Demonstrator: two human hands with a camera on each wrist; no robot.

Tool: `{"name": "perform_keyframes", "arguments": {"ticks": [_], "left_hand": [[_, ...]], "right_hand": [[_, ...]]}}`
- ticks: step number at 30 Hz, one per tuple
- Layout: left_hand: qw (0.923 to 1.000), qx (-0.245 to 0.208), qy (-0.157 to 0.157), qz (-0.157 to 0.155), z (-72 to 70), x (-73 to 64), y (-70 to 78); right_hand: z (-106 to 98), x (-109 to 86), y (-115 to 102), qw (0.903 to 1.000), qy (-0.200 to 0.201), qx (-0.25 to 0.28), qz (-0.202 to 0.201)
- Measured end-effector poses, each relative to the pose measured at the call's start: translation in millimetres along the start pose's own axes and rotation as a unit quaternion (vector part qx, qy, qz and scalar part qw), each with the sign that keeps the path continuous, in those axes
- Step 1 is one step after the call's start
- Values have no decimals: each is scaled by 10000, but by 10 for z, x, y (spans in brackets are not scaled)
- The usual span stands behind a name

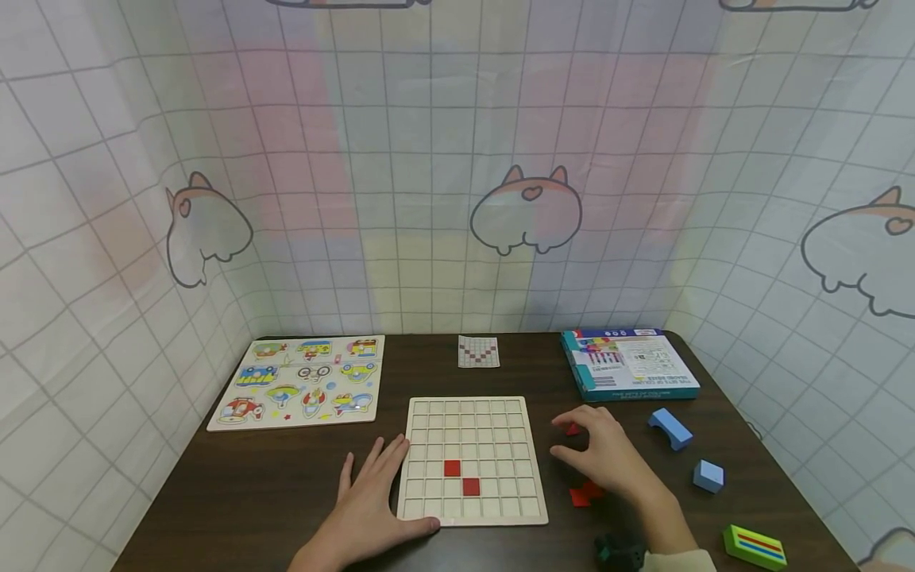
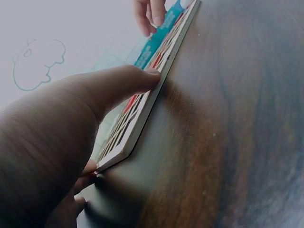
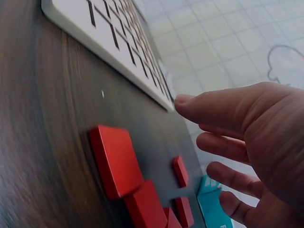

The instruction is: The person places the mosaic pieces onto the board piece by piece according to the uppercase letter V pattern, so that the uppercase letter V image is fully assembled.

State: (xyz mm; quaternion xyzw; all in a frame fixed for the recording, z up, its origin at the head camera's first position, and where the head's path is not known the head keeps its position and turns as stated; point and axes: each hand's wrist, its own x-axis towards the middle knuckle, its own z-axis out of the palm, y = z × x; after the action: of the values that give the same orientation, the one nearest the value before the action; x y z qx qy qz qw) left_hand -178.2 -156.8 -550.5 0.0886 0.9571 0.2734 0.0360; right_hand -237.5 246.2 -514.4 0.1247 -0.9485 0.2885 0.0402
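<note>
A pale grid board point(image 1: 493, 523) lies mid-table, with two red squares point(image 1: 471, 486) set diagonally in its cells. My left hand point(image 1: 375, 500) rests at its near left corner, fingers straight along the left side. In the left wrist view the thumb point(image 2: 128, 78) touches the board's near edge. Right of the board, my right hand point(image 1: 600, 449) hovers over loose red pieces point(image 1: 581, 497). Thumb and fingers stand apart with nothing between them. Several red blocks point(image 3: 114, 159) lie below the right hand in the right wrist view; part of the group is cut off.
A small pattern card point(image 1: 478, 352) lies behind the board. A picture puzzle board point(image 1: 300, 381) is at the back left, a teal box point(image 1: 636, 365) at the back right. Along the right lie a blue arch point(image 1: 670, 429), a blue cube point(image 1: 708, 476) and a green striped block point(image 1: 754, 546).
</note>
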Motion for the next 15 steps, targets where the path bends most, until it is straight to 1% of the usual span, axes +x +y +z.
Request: {"name": "perform_keyframes", "arguments": {"ticks": [9, 15], "left_hand": [[10000, -8, 48, 73, -20, -17, -1], [9999, -23, 81, 99, -18, -25, -3]], "right_hand": [[-23, 94, 213, 9999, -53, -93, 9], [-37, 154, 297, 9997, -102, -188, 91]]}}
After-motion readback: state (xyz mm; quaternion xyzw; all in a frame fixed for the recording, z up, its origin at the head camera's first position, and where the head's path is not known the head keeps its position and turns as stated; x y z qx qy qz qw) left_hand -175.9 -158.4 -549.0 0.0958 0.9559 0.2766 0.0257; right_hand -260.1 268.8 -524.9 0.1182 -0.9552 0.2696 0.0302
